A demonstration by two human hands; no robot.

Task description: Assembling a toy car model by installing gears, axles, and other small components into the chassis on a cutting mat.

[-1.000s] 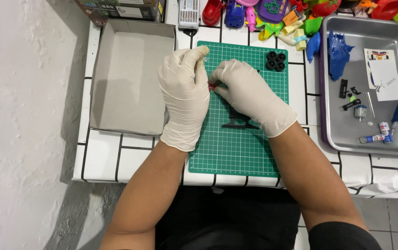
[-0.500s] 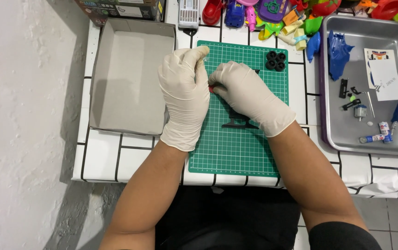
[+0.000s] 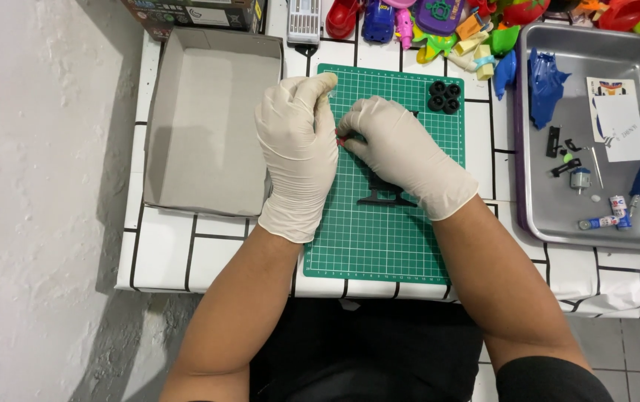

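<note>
Barely visible, small red part (image 3: 341, 138) pinched between gloved hands

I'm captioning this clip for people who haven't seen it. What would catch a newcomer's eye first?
Two white-gloved hands, left and right, meet over a green cutting mat at table centre, pinching a small red part. A heap of bright plastic toys lines the far edge. A metal tray of small parts sits right, an open grey box left.

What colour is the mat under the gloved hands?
Green with a fine pale grid, the cutting mat shows clearly in the head view.
</note>
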